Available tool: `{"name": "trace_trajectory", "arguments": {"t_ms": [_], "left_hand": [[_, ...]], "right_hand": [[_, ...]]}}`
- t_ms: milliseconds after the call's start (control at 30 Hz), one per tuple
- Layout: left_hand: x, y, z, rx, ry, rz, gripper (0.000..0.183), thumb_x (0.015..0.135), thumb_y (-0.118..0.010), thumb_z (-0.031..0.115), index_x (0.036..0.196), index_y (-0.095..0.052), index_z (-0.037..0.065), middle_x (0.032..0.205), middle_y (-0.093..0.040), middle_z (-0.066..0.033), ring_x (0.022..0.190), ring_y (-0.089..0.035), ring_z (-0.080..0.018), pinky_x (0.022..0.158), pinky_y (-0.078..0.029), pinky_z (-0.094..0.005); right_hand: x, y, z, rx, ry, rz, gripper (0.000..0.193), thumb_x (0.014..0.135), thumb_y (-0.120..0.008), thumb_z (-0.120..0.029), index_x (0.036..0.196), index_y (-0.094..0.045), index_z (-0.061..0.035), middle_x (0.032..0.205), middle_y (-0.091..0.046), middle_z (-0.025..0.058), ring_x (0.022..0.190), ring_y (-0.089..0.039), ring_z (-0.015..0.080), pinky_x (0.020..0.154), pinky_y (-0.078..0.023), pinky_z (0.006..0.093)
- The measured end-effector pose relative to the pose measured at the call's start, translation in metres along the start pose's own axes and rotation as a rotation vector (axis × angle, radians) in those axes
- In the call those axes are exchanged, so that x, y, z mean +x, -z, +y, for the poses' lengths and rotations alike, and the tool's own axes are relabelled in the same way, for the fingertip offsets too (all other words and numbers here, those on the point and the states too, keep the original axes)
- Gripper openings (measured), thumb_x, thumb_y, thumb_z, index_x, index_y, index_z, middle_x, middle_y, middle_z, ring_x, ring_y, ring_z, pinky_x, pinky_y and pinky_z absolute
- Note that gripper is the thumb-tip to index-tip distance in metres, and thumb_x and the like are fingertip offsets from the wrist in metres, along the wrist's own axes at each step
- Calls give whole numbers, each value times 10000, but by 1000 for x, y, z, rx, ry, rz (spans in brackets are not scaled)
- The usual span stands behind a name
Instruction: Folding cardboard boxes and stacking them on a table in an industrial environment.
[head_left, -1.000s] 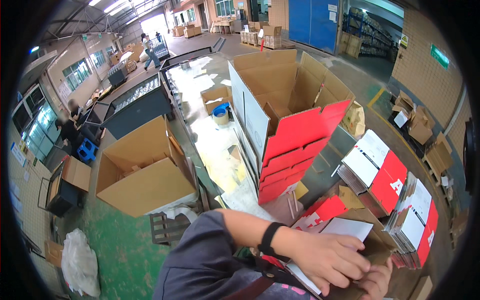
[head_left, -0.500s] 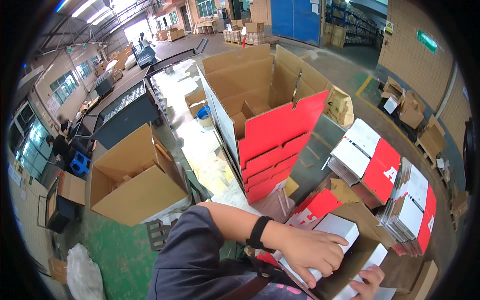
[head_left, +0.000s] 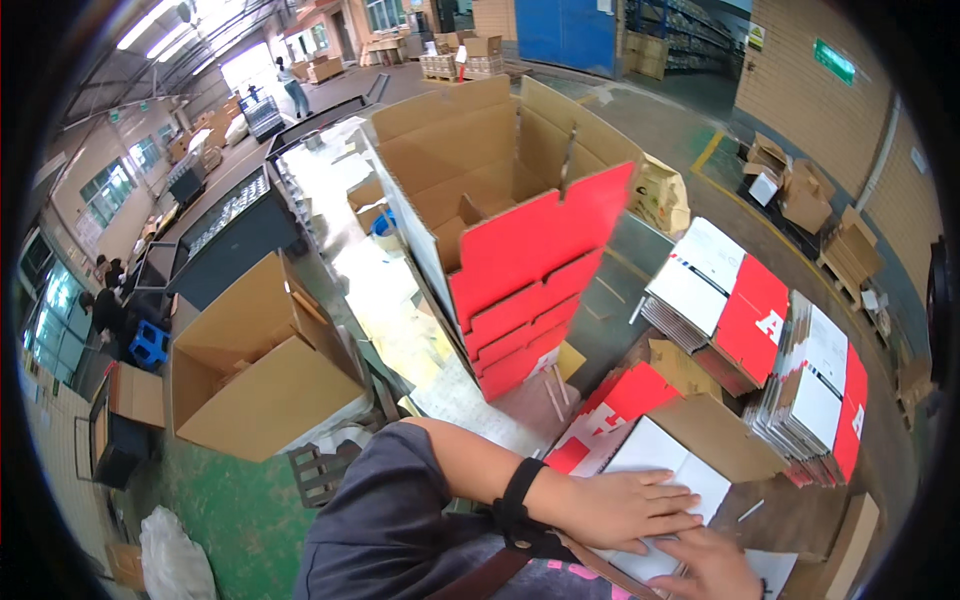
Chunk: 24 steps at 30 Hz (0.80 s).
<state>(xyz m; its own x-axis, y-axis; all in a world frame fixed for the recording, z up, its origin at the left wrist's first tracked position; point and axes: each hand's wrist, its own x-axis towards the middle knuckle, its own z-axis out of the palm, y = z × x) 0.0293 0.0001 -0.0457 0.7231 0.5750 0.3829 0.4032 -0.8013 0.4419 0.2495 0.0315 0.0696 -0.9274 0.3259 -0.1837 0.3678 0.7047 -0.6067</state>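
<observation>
In front of me at the lower right is a red and white carton (head_left: 690, 468), with two white flaps folded inward so their edges meet near the middle. My left hand (head_left: 625, 508) lies flat on these flaps, fingers stretched out to the right. Beside it my right hand (head_left: 708, 566) rests on the near part of the white flaps, fingers spread toward the left hand's fingertips. Neither hand grips anything. A brown outer flap (head_left: 715, 437) stands out at the carton's far right side. What is inside the carton is hidden.
A tall stack of open red cartons (head_left: 540, 245) rises on the bench ahead. Flattened cartons (head_left: 715, 290) lie in piles on the right. An open brown box (head_left: 265, 370) stands at the left, and a dark crate (head_left: 235, 240) is behind it. People (head_left: 292, 92) appear in the distance.
The white flaps, upright or slanted before with a gap between them, now lie flat across the carton. My hands have let go of their edges and flattened on top.
</observation>
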Motion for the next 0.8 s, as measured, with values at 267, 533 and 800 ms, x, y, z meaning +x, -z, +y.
{"name": "trace_trajectory", "arguments": {"t_ms": [267, 533, 800], "left_hand": [[3, 17, 2, 19, -176, -235, 581, 940, -516, 280, 1433, -397, -4, 1547, -341, -177, 1433, -341, -292, 1173, -276, -462], [10, 13, -1, -258, -297, -314, 377, 968, -429, 163, 1286, -567, 16, 1445, -485, -151, 1378, -423, -287, 1145, -347, -418], [19, 21, -2, -244, -298, -273, 364, 901, -507, 116, 1240, -575, 3, 1340, -566, -152, 1200, -586, -310, 969, -519, -391]], "right_hand": [[87, 68, 30, -335, -354, 271, 609, 756, -708, -171, 1310, -518, -3, 1207, -589, 210, 1175, -556, 363, 970, -431, 474], [41, 18, 28, -235, 61, 283, 641, 853, -673, -364, 1320, -507, 42, 1315, -552, 259, 1200, -568, 365, 959, -477, 431], [50, -35, 52, -560, 33, 461, 583, 808, -643, -214, 1374, -530, -130, 1407, -540, 75, 1353, -448, 270, 1104, -309, 564]]}}
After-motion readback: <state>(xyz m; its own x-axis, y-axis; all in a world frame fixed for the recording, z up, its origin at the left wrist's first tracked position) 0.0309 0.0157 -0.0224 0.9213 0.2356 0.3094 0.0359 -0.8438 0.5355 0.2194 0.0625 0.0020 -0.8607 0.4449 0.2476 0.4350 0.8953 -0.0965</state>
